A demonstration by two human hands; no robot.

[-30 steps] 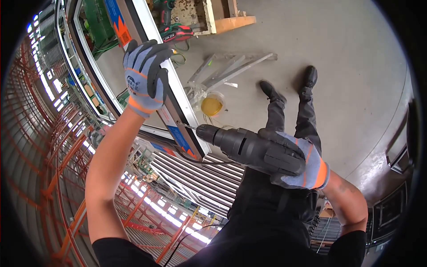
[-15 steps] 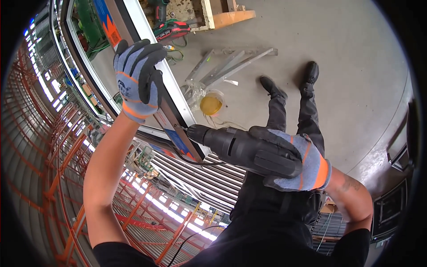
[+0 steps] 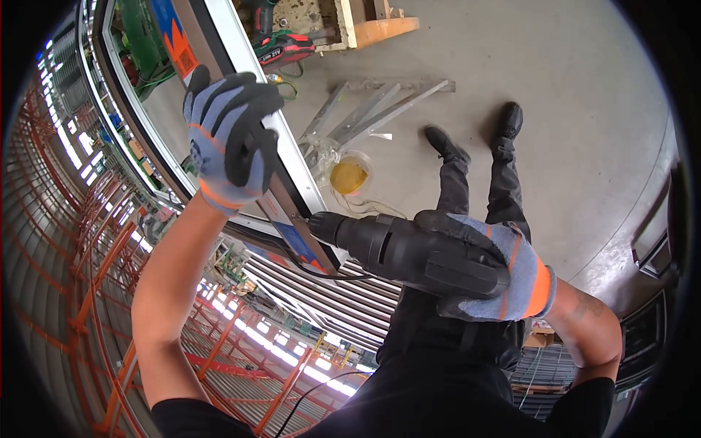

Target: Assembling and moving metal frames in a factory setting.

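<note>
My left hand [image 3: 230, 142], in a blue-grey and black glove with orange bands, is closed over a long window or door frame [image 3: 296, 164]. The fingers curl across its brown face towards the white edge. In my gloved right hand [image 3: 511, 274] is a black power drill [image 3: 398, 248], gripped around its rear body. Its chuck points left and meets the frame near the corner, beside a blue and orange label strip [image 3: 293, 237]. Whether a bit or screw is at the tip cannot be made out.
Beyond the frame stands a wooden-edged bench [image 3: 339, 22] with a red and black power tool [image 3: 285, 50]. Metal legs [image 3: 394, 109] and a tub with yellow contents [image 3: 348, 177] are on the floor. Orange racking [image 3: 109, 292] is at left. A dark cable loops below the drill.
My left hand has shifted slightly right on the frame, its fingers reaching further over the white edge. The drill and right hand have moved a little down and right.
</note>
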